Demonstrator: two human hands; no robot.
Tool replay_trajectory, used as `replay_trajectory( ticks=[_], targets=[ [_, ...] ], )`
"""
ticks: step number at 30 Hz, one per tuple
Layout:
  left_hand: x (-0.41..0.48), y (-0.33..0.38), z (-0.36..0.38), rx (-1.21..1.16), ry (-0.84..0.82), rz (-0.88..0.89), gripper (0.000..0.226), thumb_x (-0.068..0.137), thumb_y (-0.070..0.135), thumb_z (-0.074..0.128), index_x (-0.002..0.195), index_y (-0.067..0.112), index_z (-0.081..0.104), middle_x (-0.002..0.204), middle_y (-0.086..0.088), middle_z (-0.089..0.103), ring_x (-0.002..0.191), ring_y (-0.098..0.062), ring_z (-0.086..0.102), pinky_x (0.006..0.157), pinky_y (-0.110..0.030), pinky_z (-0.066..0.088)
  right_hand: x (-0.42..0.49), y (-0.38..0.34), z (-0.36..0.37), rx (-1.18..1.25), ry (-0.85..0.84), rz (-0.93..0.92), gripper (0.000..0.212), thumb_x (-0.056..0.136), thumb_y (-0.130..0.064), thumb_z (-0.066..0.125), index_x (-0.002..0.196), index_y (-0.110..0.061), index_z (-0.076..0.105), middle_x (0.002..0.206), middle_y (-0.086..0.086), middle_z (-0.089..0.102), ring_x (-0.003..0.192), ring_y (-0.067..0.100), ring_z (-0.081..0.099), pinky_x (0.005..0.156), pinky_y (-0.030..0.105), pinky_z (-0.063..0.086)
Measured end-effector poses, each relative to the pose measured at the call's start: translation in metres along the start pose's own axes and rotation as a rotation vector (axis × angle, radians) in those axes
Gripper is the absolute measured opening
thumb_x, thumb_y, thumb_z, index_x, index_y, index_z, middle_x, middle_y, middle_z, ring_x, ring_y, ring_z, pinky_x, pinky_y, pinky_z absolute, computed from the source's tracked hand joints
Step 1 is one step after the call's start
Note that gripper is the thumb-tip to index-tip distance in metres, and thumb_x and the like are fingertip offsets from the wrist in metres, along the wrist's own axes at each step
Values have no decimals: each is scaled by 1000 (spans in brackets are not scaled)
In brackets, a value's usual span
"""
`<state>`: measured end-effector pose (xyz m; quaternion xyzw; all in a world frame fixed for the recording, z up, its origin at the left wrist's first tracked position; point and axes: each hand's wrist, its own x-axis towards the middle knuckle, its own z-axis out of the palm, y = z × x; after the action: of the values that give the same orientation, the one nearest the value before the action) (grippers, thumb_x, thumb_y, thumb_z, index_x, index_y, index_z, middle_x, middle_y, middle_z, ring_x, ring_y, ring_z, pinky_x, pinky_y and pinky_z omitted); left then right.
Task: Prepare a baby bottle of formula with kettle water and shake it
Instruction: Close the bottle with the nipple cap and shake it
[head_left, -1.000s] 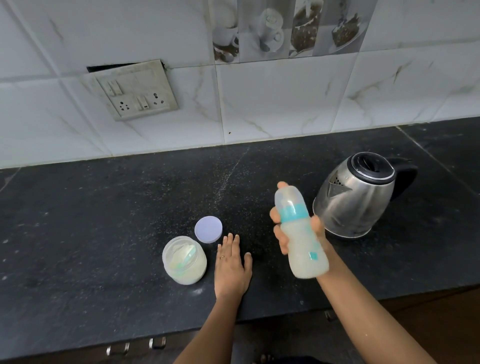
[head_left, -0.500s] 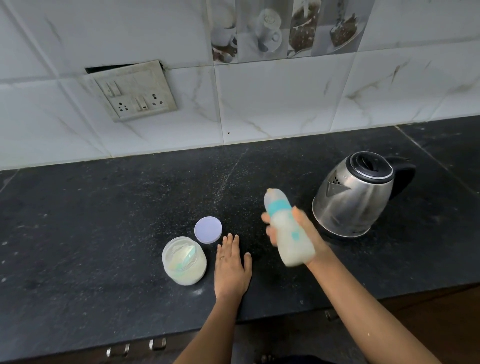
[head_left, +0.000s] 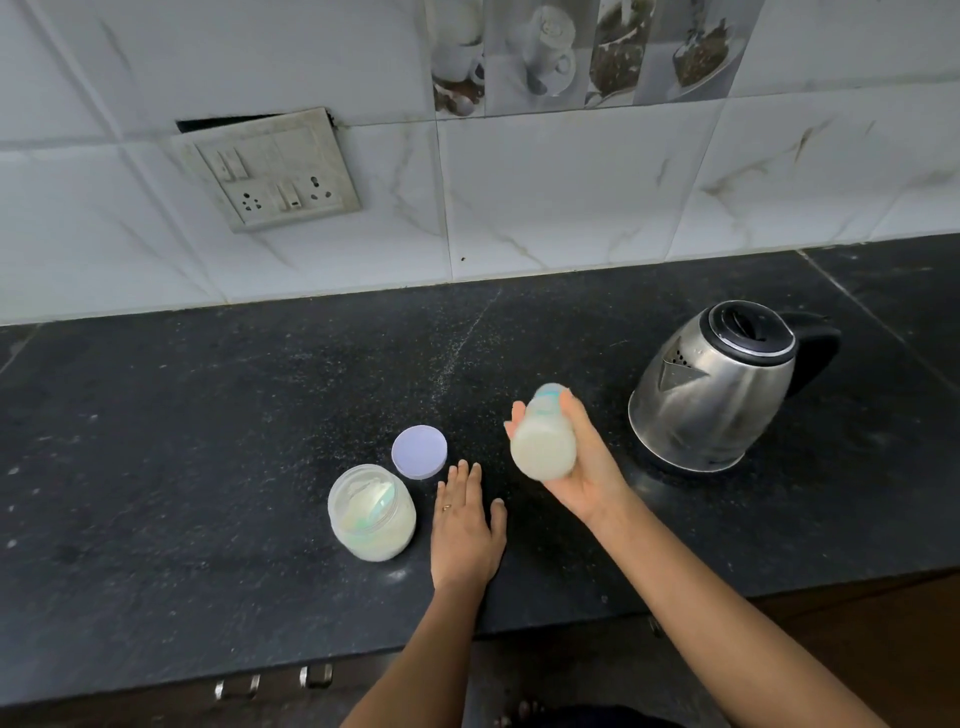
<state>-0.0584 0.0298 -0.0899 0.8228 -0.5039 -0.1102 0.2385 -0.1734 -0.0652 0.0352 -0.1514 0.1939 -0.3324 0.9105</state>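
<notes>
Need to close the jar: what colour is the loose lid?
Pale lilac lid, head view.

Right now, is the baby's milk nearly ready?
Nearly. Done: the bottle is capped and holds milky liquid, and the kettle stands on the counter. In hand: the right hand grips the bottle tilted, seemingly mid-shake; the left hand lies flat. Left: finish shaking, and the formula jar is open, its lid beside it.

Setting was a home kitchen: black stone countertop (head_left: 208, 441), marble-look wall tiles (head_left: 561, 192) with printed cup motifs, a wall switch-socket plate (head_left: 270, 169), a steel electric kettle (head_left: 717, 384).
</notes>
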Motion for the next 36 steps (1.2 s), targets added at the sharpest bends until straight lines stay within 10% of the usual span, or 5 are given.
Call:
replay_trajectory(
  ticks=[13,17,23,27,36],
  targets=[
    [1,0,-2,-21,-8,-2,57,97,35,39,149,14,27,158,-4,20,147,-14,10,119,-27,-2,-9,7,-22,-355,-50,36,94,62,-37,87,138,-13,39,106,16,62,75,23,64,67,36,56],
    [-1,2,-5,-25,7,3,56,98,35,39,149,14,27,158,-5,20,147,-15,11,117,-25,-5,7,1,-6,-79,89,-81,55,74,-29,76,117,-5,52,102,18,61,80,23,70,71,38,59],
    [1,1,-4,-13,12,13,57,98,36,35,149,14,27,158,-5,21,147,-14,11,117,-25,-6,4,-12,-7,-276,-227,55,85,72,-25,82,141,-17,33,106,14,59,77,22,63,70,36,56],
    [0,0,-3,-24,10,16,57,98,36,35,150,14,25,159,-5,18,147,-15,10,116,-25,-7,22,-12,-3,-59,123,-28,55,77,-23,75,124,-9,51,111,19,60,90,27,67,69,38,60],
    [0,-2,-1,-18,9,16,60,95,40,28,149,13,27,158,-6,21,147,-16,12,116,-26,-6,20,-17,4,-50,37,-17,79,66,-15,84,135,-12,44,110,19,64,84,27,69,64,36,59]
  ],
)
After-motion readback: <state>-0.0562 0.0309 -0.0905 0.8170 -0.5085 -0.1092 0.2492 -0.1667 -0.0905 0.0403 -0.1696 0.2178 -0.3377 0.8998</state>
